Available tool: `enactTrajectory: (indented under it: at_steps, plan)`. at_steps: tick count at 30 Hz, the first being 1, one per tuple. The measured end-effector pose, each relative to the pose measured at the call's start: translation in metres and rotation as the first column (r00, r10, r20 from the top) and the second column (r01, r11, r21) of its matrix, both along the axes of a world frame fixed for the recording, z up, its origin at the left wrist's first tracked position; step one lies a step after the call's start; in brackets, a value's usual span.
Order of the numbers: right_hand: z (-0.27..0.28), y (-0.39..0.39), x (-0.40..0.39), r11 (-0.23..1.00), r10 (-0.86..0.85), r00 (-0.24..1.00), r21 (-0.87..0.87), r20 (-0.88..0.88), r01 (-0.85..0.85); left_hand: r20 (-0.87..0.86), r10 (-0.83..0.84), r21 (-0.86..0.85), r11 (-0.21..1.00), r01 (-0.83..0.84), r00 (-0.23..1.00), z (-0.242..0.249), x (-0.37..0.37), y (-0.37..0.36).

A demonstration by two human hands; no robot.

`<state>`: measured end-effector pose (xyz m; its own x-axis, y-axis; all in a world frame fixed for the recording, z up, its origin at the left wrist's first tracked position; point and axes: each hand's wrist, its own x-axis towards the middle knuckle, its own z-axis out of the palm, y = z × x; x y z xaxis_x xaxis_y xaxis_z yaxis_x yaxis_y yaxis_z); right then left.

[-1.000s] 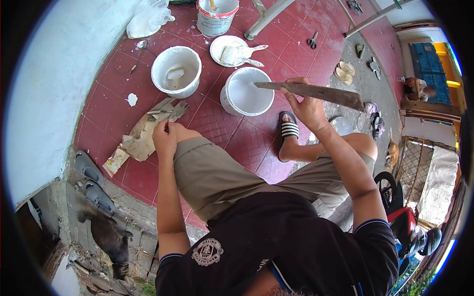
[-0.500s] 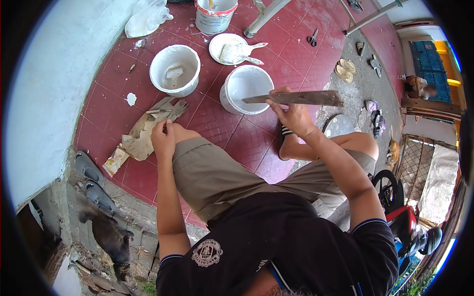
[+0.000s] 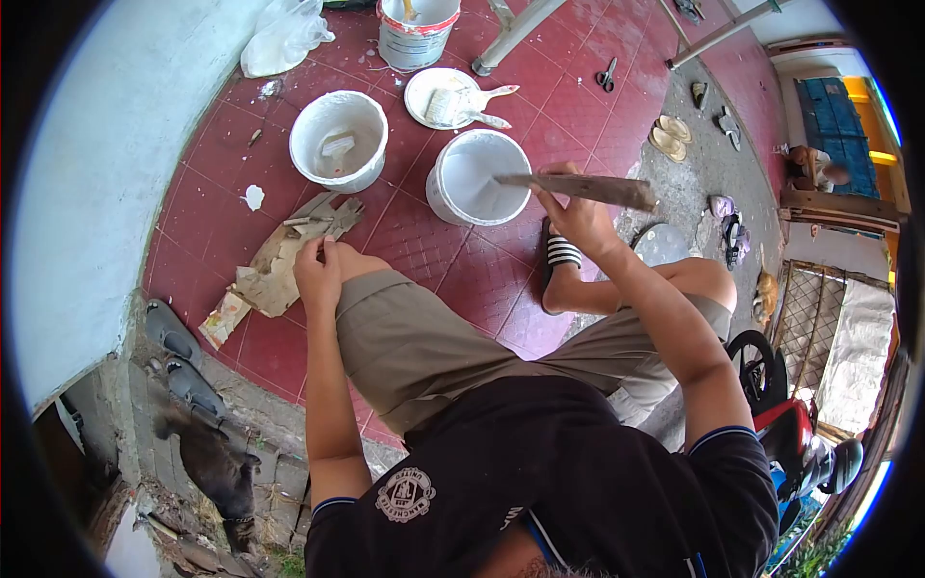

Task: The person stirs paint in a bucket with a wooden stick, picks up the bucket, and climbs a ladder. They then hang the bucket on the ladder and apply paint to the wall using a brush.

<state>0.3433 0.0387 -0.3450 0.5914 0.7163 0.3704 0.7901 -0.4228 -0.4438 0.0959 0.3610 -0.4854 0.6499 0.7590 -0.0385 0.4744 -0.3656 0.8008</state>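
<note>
My right hand [image 3: 578, 217] is closed round a flat wooden stick [image 3: 607, 189]. The stick's far end dips into a white bucket [image 3: 441, 197] with white paint inside. My left hand [image 3: 318, 275] rests by my knee with its fingers drawn together; whether anything is between them is hidden. Beside that hand, torn, peeling cardboard [image 3: 275, 270] lies on the red tiles. To the left of the paint bucket stands another white bucket [image 3: 374, 173], with a brush [image 3: 337, 147] inside. Behind them, a paint-smeared brush [image 3: 448, 106] lies on a white lid [image 3: 417, 92].
A third bucket [image 3: 414, 46] and a plastic bag [image 3: 284, 40] stand farther back, near a metal leg [image 3: 515, 37]. Scissors [image 3: 606, 75] lie on the tiles. Sandals [image 3: 670, 138] sit to the right. A dark cat [image 3: 217, 472] is at lower left. Another person [image 3: 814, 169] is far right.
The stick has shifted inside the paint bucket, its tip moving right and slightly up, and my right hand has turned with it. My left hand has stayed by my knee.
</note>
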Motion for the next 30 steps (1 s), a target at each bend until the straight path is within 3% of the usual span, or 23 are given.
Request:
enactTrajectory:
  at_steps: [4, 7, 11, 12, 15, 16, 17, 19, 22, 26, 28, 30]
  plan:
    - [-0.005, 0.029, 0.001, 0.992, -0.077, 0.995, 0.099, -0.068, 0.084, -0.003, -0.006, 0.013, 1.000, 0.006, 1.000, -0.002, 0.003, 0.000]
    - [-0.006, 0.040, -0.017, 0.984, 0.001, 0.937, 0.168, -0.349, 0.061, 0.003, -0.019, 0.017, 1.000, 0.019, 1.000, -0.001, 0.004, 0.001]
    - [-0.001, 0.010, -0.015, 1.000, -0.021, 0.955, -0.004, -0.295, 0.020, -0.003, -0.004, 0.016, 1.000, 0.004, 1.000, -0.005, 0.002, 0.001]
    - [0.005, 0.005, -0.009, 0.999, 0.011, 0.993, -0.050, -0.119, -0.017, -0.002, -0.004, 0.015, 1.000, 0.004, 1.000, -0.004, 0.001, 0.001]
    - [0.008, 0.006, 0.009, 0.998, -0.026, 0.997, -0.059, -0.066, 0.022, 0.021, -0.006, 0.022, 1.000, 0.006, 1.000, -0.001, 0.005, 0.000]
    - [0.006, 0.013, 0.011, 0.996, -0.081, 0.981, 0.029, -0.176, 0.087, 0.022, -0.009, 0.007, 1.000, 0.009, 1.000, 0.000, 0.006, -0.001]
    - [0.005, 0.019, 0.013, 0.995, -0.083, 0.981, 0.033, -0.178, 0.090, 0.020, -0.012, -0.007, 1.000, 0.012, 1.000, 0.000, 0.006, -0.001]
    - [0.005, 0.029, 0.016, 0.997, 0.026, 0.998, 0.068, -0.054, -0.023, 0.020, -0.024, 0.006, 1.000, 0.024, 1.000, -0.002, 0.006, 0.001]
    - [0.003, 0.020, 0.016, 0.996, 0.029, 1.000, -0.080, 0.010, -0.028, 0.011, -0.033, 0.010, 0.999, 0.033, 0.999, -0.001, 0.007, 0.000]
    - [0.015, -0.002, 0.001, 0.994, 0.016, 0.983, -0.109, 0.183, 0.004, 0.037, -0.007, 0.016, 1.000, 0.006, 0.999, -0.002, 0.005, -0.002]
    - [0.029, -0.006, -0.010, 0.991, -0.119, 0.942, -0.092, -0.314, 0.095, 0.035, -0.012, 0.015, 1.000, 0.012, 0.999, -0.001, 0.005, -0.003]
    - [0.048, -0.005, -0.010, 0.989, -0.138, 0.947, -0.084, -0.290, 0.119, 0.034, -0.017, 0.017, 1.000, 0.016, 0.999, -0.001, 0.006, -0.002]
